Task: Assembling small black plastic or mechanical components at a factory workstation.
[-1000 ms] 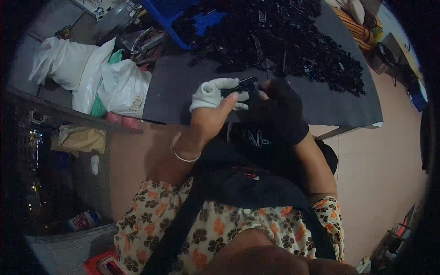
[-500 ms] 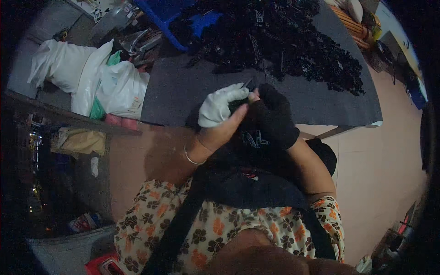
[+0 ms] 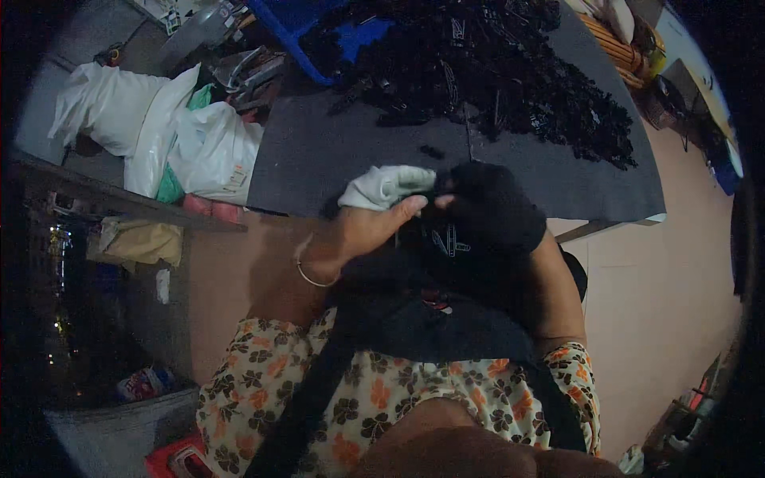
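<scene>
My left hand (image 3: 382,195) wears a white glove that leaves the thumb bare. Its fingers are closed together, with the thumb pressed towards them. Close against it, my right hand (image 3: 494,207) is in a black glove with a bare fingertip showing, and its fingers are drawn in. Whatever lies between the two hands is too dark to make out. Both are held at the front edge of a grey-covered table (image 3: 319,151). Just beyond them a small dark piece (image 3: 432,151) lies on the cover. Farther back spreads a large heap of small black parts (image 3: 510,88).
A blue tray (image 3: 299,48) stands at the back left, partly under the heap. White plastic bags (image 3: 207,151) sit left of the table, near metal tools (image 3: 251,72). Orange rods (image 3: 613,48) are at the far right. A dark apron (image 3: 446,327) covers my front.
Both hands have come down and nearer to me. A thin shiny edge at my left fingertips no longer shows. The small dark piece beyond the hands is now visible on the table.
</scene>
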Action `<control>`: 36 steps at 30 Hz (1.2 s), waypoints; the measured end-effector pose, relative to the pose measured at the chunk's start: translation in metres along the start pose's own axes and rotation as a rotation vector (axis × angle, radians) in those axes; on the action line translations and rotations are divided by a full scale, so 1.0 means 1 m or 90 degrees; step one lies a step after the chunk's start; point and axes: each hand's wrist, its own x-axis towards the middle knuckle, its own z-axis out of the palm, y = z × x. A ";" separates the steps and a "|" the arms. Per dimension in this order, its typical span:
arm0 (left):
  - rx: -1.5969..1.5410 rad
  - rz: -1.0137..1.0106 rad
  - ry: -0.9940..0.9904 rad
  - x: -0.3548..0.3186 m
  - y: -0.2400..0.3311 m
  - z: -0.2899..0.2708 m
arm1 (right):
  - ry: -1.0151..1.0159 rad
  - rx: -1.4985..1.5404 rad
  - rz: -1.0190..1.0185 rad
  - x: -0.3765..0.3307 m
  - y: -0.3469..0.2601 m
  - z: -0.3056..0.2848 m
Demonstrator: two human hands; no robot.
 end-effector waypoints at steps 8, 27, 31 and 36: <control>0.572 0.196 0.173 0.065 -0.029 -0.043 | 0.229 -0.326 -0.122 0.018 0.014 0.010; -0.462 -0.142 0.035 0.034 0.007 -0.015 | 0.236 -0.286 -0.353 0.009 0.010 0.009; -0.467 -0.172 0.016 0.026 0.026 -0.015 | 0.117 -0.371 -0.246 0.005 -0.001 0.004; -0.357 -0.101 -0.002 0.024 0.023 -0.012 | 0.225 -0.416 -0.335 -0.001 0.002 0.006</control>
